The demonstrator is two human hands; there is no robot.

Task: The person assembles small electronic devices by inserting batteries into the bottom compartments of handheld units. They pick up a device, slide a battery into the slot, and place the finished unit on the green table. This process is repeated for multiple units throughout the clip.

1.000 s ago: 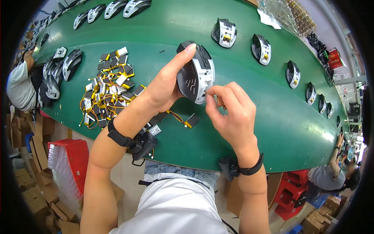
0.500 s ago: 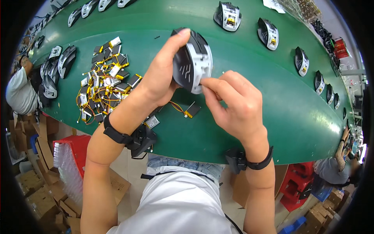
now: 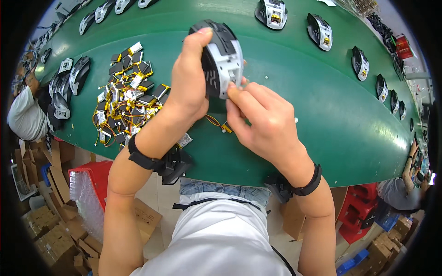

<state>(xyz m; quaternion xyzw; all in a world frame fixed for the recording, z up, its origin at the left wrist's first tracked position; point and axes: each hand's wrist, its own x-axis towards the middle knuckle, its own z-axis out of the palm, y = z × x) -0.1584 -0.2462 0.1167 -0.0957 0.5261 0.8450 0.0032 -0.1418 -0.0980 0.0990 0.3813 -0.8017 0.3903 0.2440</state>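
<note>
One mouse shell (image 3: 222,57) is held above the tabletop (image 3: 294,92); six similar shells (image 3: 319,31) are lined along the right, and one pile of small batteries (image 3: 126,92) is seen.

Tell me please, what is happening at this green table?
A person holds a black and grey mouse shell above the green belt in the left hand. The right hand works with its fingertips at the shell's lower edge. A pile of small batteries with wires lies to the left, and more shells lie along the belt.
</note>
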